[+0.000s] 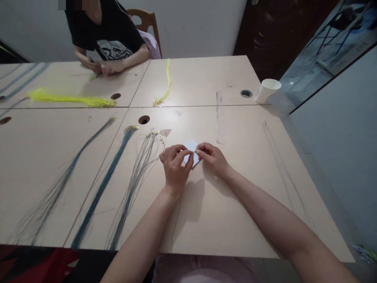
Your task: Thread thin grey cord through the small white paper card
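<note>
Head view: the person's left hand [174, 165] and right hand [211, 157] meet over the near middle of the pale wooden table [235, 196], both pinched on a small white card [192, 151]. The card is flat, pale bluish-white, roughly square, turned corner-up so it reads as a diamond; only its upper and lower corners show between the fingers. Left thumb and forefinger are closed together at its left edge, right fingertips closed at its right edge; a fine thread at the pinch point is too thin to confirm. Just left of the hands lies a fan of thin grey cords [138, 173] with small gold clasps at the far ends; further left, a blue cord bundle [103, 188] and a grey-blue cord bundle [59, 184]. A clear ruler [218, 118] lies beyond the right hand, a white paper cup [267, 90] tipped at the far right edge. Yellow cords [70, 99] lie near a second person [108, 35] seated opposite.
</note>
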{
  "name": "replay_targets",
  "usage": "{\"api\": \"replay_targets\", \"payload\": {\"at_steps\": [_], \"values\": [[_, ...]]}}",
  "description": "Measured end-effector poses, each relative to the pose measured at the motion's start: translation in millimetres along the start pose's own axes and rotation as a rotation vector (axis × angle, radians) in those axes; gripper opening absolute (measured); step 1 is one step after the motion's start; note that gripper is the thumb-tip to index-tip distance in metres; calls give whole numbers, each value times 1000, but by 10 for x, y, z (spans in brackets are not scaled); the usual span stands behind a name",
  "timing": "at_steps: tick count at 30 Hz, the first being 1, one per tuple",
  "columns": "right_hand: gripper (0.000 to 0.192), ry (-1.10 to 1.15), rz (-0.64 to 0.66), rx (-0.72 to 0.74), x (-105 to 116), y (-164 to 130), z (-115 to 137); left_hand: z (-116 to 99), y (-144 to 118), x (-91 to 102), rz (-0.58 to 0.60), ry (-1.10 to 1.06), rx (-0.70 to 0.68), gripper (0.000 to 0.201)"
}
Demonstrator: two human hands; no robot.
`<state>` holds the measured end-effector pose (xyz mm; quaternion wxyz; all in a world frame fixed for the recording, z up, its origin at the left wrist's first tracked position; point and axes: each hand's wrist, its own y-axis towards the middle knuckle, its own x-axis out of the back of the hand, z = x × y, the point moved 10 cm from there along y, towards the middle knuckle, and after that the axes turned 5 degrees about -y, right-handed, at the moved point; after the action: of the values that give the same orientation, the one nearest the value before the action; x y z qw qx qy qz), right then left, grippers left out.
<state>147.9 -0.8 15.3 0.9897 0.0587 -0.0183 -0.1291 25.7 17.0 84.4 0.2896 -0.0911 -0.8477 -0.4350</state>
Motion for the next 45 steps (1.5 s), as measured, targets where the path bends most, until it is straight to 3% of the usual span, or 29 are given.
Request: {"api": "replay_targets", "payload": {"at_steps": [45], "values": [[17, -22, -1, -4, 0, 4, -14, 23, -6, -18, 23, 19, 41, 3]]}}
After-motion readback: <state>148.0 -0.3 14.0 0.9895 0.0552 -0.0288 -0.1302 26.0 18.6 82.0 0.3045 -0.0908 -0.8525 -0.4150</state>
